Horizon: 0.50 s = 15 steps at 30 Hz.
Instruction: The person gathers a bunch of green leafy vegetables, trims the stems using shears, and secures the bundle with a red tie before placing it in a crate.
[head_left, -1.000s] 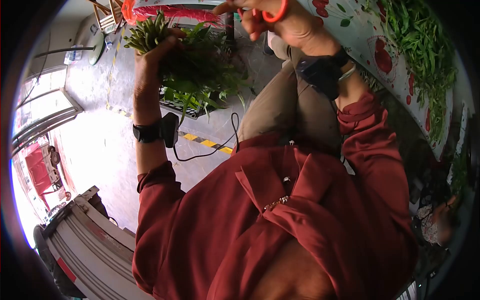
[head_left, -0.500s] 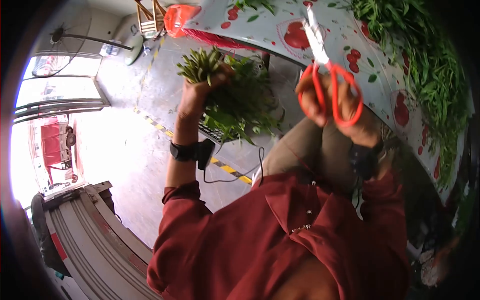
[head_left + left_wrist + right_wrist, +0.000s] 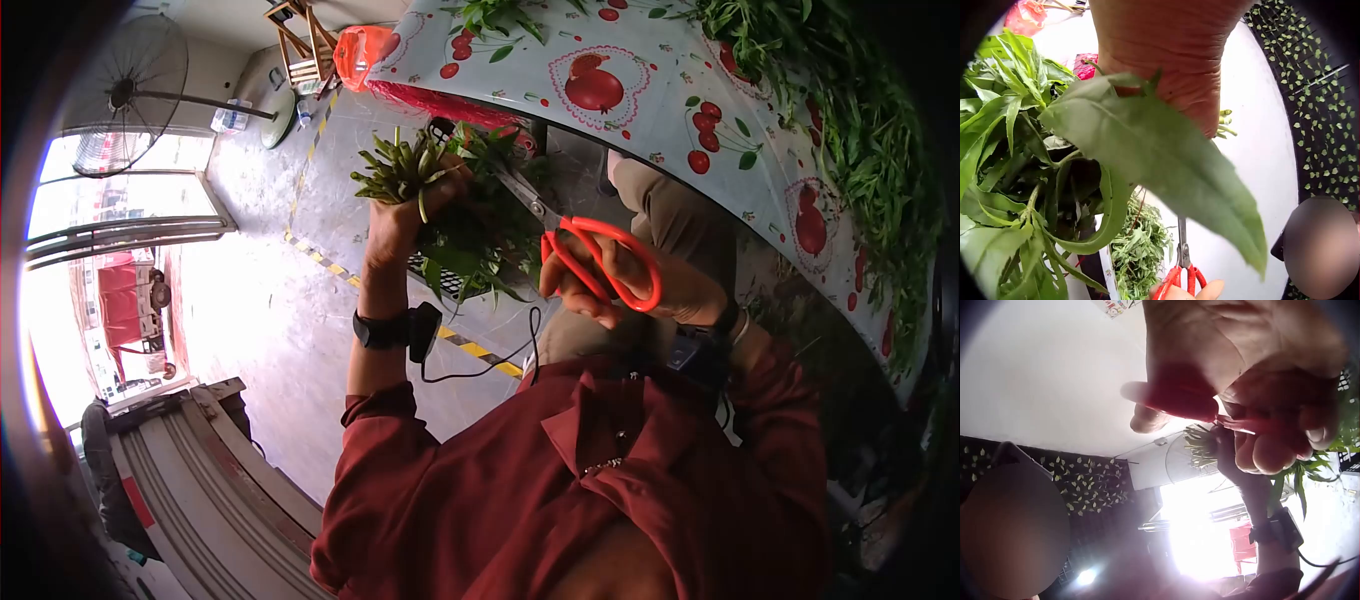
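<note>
My left hand point(image 3: 412, 215) grips a bunch of leafy greens point(image 3: 455, 245), its cut stem ends point(image 3: 395, 170) sticking out past the fist to the left. The leaves hang down to the right; in the left wrist view one large leaf point(image 3: 1154, 156) covers part of the scene. With fingers through the red handles, my right hand point(image 3: 670, 285) holds a pair of scissors point(image 3: 540, 208). The blades point up and left at the bunch, their tips overlapping its leaves in the head view. From the right wrist, the red handle point(image 3: 1179, 403) shows blurred beside the thumb.
To the right is a table with a fruit-print cloth point(image 3: 650, 60), heaped with more greens point(image 3: 880, 180) along its far side. A black crate point(image 3: 450, 282) sits on the floor below the bunch. Pink strings point(image 3: 440, 103) and an orange bag point(image 3: 362, 55) are at the table's end.
The right hand with the scissors swung up over the table edge, then came down and left, so the blades now point at the bunch. The left hand keeps its grip on the greens.
</note>
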### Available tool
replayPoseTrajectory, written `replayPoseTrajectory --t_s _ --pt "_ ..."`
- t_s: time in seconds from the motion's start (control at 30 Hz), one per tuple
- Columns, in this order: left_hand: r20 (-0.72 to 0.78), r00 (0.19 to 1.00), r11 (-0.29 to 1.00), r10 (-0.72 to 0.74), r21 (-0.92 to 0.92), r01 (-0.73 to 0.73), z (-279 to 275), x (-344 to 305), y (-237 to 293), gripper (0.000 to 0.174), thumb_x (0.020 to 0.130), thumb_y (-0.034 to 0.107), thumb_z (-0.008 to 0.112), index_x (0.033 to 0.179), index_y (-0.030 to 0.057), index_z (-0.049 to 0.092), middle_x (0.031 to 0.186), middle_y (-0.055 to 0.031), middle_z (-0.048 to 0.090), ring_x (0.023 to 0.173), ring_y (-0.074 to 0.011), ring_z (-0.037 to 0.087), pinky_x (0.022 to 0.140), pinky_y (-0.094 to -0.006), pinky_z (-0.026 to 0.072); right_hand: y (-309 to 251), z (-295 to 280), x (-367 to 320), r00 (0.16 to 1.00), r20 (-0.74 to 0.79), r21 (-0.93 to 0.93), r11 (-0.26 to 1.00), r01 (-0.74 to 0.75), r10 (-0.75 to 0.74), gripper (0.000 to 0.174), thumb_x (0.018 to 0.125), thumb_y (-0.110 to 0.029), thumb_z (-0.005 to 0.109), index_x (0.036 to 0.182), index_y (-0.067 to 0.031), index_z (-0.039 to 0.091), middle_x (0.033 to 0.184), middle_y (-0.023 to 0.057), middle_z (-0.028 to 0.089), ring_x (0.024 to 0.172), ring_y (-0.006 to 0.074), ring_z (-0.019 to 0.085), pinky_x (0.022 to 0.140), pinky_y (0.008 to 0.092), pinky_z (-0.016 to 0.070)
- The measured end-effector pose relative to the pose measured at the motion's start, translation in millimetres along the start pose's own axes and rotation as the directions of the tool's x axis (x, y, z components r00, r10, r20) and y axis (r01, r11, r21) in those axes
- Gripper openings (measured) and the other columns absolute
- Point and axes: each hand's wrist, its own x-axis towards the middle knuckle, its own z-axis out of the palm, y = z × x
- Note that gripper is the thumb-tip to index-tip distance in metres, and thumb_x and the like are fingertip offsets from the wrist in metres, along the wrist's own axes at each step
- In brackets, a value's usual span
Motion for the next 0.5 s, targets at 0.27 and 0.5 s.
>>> replayPoseTrajectory --t_s 0.27,0.5 --pt "-0.02 0.999 0.995 0.044 0.092 -0.042 0 1 -11 0.018 0.075 0.001 0.065 0.093 -0.0018 0.065 0.087 -0.0054 0.065 0.079 -0.0124 0.06 0.07 -0.0247 0.0472 11 2 4 0.999 -0.013 0.064 0.997 0.033 -0.032 0.078 0.076 -0.073 0.044 0.1 0.0008 0.053 0.066 -0.0007 0.05 0.05 0.0037 0.045 0.046 0.0171 0.0355" --pt "0.013 0.993 0.978 0.121 0.172 -0.122 -1 0 -20 0.02 0.073 0.0 0.069 0.092 -0.002 0.063 0.088 -0.0052 0.067 0.079 -0.01 0.061 0.071 -0.0242 0.0485 11 -1 5 0.998 -0.057 0.091 0.995 0.043 -0.037 0.076 0.078 -0.071 0.044 0.099 0.0006 0.053 0.066 -0.0004 0.049 0.05 0.0037 0.044 0.045 0.0172 0.0347"
